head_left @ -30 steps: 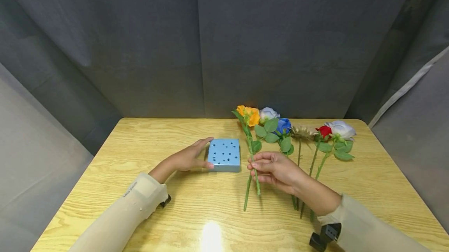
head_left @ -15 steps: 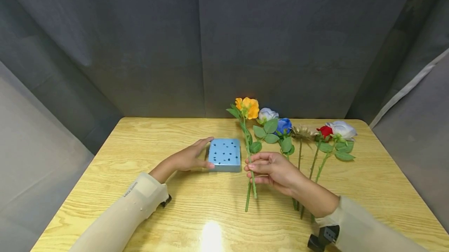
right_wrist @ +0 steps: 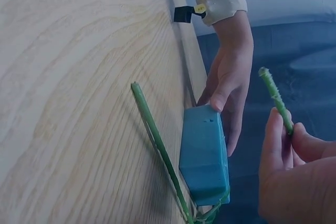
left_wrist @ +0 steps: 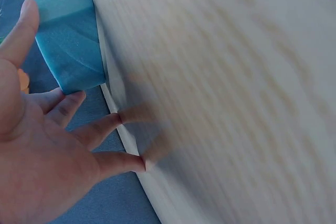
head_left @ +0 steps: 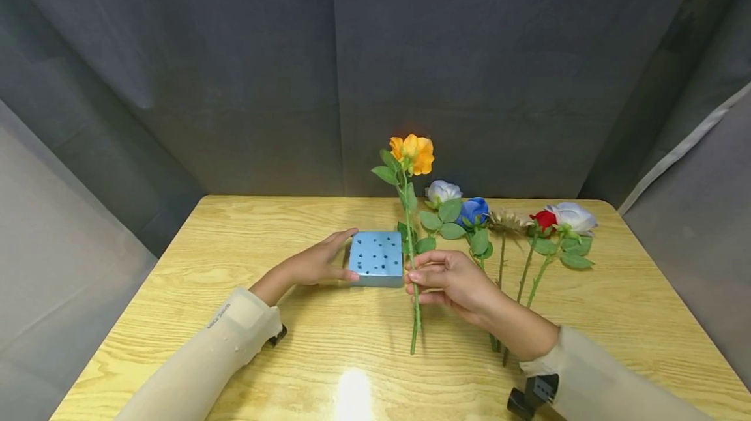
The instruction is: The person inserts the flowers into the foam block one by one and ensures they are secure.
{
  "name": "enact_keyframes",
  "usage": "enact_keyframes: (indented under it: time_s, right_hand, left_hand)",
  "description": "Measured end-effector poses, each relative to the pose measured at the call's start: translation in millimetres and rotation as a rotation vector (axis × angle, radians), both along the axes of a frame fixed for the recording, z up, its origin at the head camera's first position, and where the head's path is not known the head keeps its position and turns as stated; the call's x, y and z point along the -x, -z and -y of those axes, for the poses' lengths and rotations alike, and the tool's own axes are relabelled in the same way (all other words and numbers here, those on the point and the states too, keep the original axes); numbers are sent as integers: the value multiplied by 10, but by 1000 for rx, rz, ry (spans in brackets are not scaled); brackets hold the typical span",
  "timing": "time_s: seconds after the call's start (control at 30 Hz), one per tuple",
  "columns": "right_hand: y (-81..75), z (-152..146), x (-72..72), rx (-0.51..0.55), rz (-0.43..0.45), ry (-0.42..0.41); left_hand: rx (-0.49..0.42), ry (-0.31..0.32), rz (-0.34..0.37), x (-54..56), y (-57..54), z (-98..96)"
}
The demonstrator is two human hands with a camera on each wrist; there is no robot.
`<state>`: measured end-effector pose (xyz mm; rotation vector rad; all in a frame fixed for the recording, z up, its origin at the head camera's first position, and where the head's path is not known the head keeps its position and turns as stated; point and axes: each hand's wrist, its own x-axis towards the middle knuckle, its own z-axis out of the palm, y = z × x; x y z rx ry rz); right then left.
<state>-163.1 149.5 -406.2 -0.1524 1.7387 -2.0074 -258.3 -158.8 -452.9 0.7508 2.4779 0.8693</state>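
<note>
In the head view, my right hand (head_left: 448,283) pinches the green stem of an orange artificial flower (head_left: 413,154) between thumb and fingers. The bloom stands high, just right of a blue foam block (head_left: 375,255) dotted with holes. In the right wrist view, the cut end of the held stem (right_wrist: 273,90) sticks out past the fingertips. My left hand (head_left: 317,261) holds the block's left end, thumb at the front corner and index finger at the back corner. Its other fingers (left_wrist: 123,161) are spread and touch the tabletop in the left wrist view.
Right of the block lie a pale lavender rose (head_left: 442,193), a blue rose (head_left: 472,212), a brownish daisy-like flower (head_left: 507,221), a red rose (head_left: 544,219) and a white rose (head_left: 572,217). A wooden table (head_left: 235,225) bears them; a grey curtain (head_left: 264,82) hangs behind.
My right hand has shifted slightly left, and the orange flower has risen and turned more upright. My left hand and the block have stayed in place.
</note>
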Motion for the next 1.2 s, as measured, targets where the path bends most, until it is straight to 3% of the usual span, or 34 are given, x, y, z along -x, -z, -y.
enact_keyframes:
  time_s: [0.33,1.2]
  right_hand:
    - [15,86,110,-86,-41,80]
    - [-28,347,537,-106,-151,190]
  left_hand:
    - [-4,2,5,4,6,2]
    - [-11,-9,5,23,14,-12]
